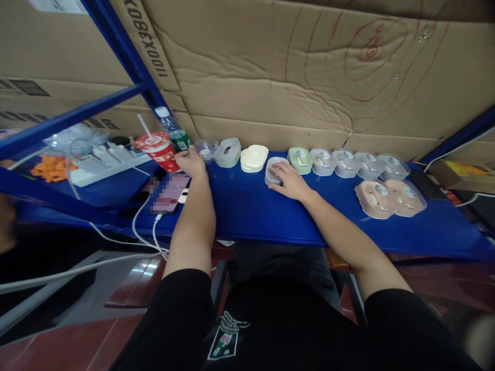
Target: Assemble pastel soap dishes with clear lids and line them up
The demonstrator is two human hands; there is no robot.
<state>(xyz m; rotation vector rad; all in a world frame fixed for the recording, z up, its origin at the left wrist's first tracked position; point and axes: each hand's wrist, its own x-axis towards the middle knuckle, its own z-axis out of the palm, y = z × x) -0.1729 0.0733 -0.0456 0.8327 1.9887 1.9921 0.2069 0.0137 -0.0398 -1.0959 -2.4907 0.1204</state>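
My left hand (190, 162) is at the back left of the blue table, between a red paper cup with a straw (162, 153) and a clear plastic bowl (207, 149). Its fingertips are small and partly hidden, so any grip is unclear. A water bottle (176, 131) stands just behind it. My right hand (288, 179) lies over a grey lidded box (273, 175), fingers apart on its top and thumb along the near side. Left of that box sit a cream box (254, 158) and a whitish-green open box (228, 153); a green lidded box (300, 161) is to its right.
Several grey lidded boxes (346, 164) line the back, with two pink ones (375, 199) in front. A phone (168, 193) with a white cable lies by my left forearm. Orange pieces (52, 168) and a power strip (96, 167) are far left. Cardboard (247, 67) walls the back.
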